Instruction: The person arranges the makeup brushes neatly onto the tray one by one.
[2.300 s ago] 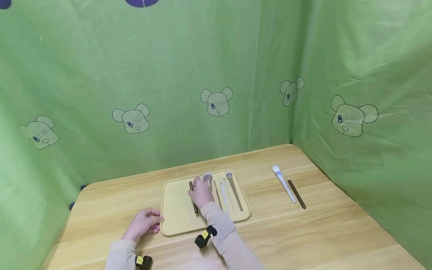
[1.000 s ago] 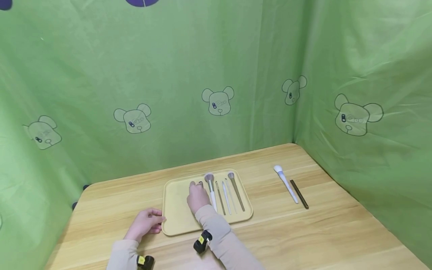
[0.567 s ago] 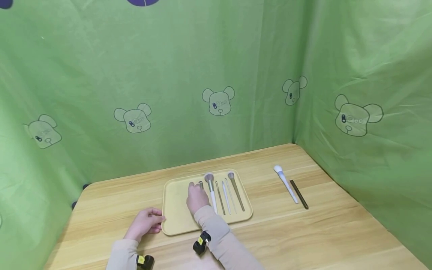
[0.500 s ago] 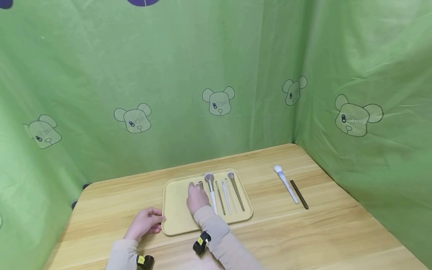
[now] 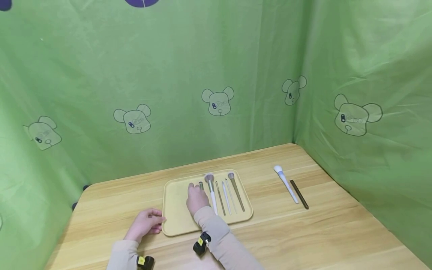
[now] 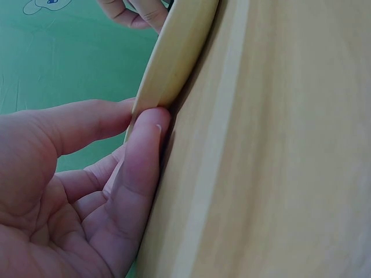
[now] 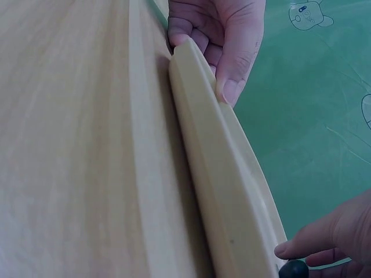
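Observation:
My left hand (image 5: 144, 224) pinches the left edge of the yellow tray (image 5: 175, 228), thumb on top and a finger under the rim, as the left wrist view shows. Over the middle of the tray, my right hand (image 5: 197, 199) holds a slim dark makeup brush (image 5: 201, 185). Most of that brush is hidden under the hand; its far end pokes out past the fingers. In the right wrist view its dark rounded end (image 7: 294, 270) shows just below the thumb. Close to its right lies a white-handled brush (image 5: 212, 193) with a broad fluffy head.
Further right on the tray lie a thin brown brush (image 5: 220, 198), a white tool (image 5: 226, 198), a thin pale tool (image 5: 231, 195) and a bronze brush (image 5: 236, 191). Off the tray, a white-and-blue brush (image 5: 285, 184) and a dark stick (image 5: 299, 194) rest on the wooden table (image 5: 324, 232).
Since the oldest frame, the dark brush has moved right, beside the white-handled brush, and the right hand slightly nearer the body. Over the last second almost nothing moves; the left hand stays at the tray rim.

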`<state>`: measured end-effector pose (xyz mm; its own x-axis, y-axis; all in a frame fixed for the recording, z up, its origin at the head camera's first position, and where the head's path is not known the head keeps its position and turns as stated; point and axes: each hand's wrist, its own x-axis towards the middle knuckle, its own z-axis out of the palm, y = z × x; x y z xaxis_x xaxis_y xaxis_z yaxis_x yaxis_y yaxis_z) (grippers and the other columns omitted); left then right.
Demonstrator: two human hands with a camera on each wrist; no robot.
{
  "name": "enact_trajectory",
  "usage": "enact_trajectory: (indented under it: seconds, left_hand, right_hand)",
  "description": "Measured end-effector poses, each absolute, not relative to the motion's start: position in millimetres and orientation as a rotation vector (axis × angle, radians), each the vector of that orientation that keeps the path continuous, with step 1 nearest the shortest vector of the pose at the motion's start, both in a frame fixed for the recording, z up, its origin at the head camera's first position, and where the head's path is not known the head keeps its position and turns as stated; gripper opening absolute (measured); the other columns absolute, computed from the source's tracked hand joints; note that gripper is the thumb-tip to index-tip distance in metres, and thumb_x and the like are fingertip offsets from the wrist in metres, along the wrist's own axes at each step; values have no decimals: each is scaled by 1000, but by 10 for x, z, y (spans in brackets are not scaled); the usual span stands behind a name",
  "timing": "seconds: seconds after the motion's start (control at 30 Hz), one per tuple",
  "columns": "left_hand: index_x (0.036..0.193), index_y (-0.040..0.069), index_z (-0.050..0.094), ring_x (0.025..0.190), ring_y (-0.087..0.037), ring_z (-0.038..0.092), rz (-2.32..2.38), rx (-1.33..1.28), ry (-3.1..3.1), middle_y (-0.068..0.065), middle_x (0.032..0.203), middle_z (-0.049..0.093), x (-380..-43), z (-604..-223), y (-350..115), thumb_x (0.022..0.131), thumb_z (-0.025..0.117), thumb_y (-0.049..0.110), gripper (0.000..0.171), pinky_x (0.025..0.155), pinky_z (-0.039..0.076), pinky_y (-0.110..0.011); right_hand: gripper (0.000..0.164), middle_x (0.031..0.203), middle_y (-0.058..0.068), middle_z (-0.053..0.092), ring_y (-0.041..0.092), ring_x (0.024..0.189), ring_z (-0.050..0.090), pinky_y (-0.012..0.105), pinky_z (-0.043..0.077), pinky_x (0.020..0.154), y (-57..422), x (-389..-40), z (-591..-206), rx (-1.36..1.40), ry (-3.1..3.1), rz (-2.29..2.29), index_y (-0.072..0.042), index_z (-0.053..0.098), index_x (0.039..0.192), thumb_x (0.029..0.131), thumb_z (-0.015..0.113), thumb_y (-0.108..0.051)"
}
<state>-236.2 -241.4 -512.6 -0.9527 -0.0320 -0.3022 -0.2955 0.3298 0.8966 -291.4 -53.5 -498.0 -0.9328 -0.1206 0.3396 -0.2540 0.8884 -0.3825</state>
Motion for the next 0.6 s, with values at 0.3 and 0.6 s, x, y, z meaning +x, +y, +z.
enact_trajectory:
  seconds: [0.3,0.6]
  left_hand:
    - [106,-4,52,61,-14,60,1673,-286,2361,-8,76,62,-2352,-5113,-2410,76,68,16,40,60,56,-29]
    - [106,-4,52,61,-14,60,1672,-284,2361,-8,75,62,-2349,-5114,-2409,76,68,16,40,59,56,-29]
  right_hand:
    - [22,76,12,59,19,54,56,22,45,40,-524,-2902,-4961,283,-2791,620,-2,57,94,73,62,-2]
    - [23,76,10,60,18,58,57,23,46,44,-519,-2902,-4953,316,-2839,587,-4,58,94,72,63,-2]
